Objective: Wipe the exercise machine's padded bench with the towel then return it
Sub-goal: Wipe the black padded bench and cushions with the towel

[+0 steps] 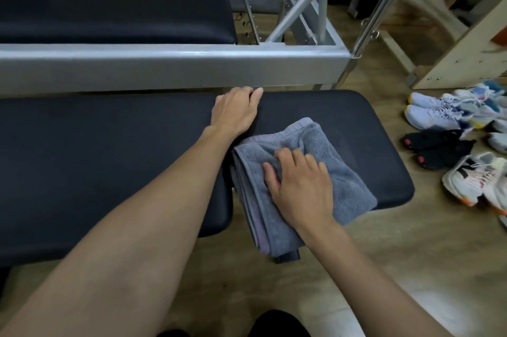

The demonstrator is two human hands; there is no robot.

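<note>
R hand [299, 185] palm-down on folded grey towel [348, 185], fingers bent, bunching the cloth. L hand [236, 111] on far edge of padded bench [109, 158]; can't tell if fingers hook over. Towel sits on bench's right pad, overhanging near edge.

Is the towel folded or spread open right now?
Folded: the grey towel shows several stacked layers along its left edge, lying under the right hand on the black bench pad.

Grey towel [299, 172] on black padded bench [109, 161]; silver frame [170, 62], tan floor [384, 240].
</note>
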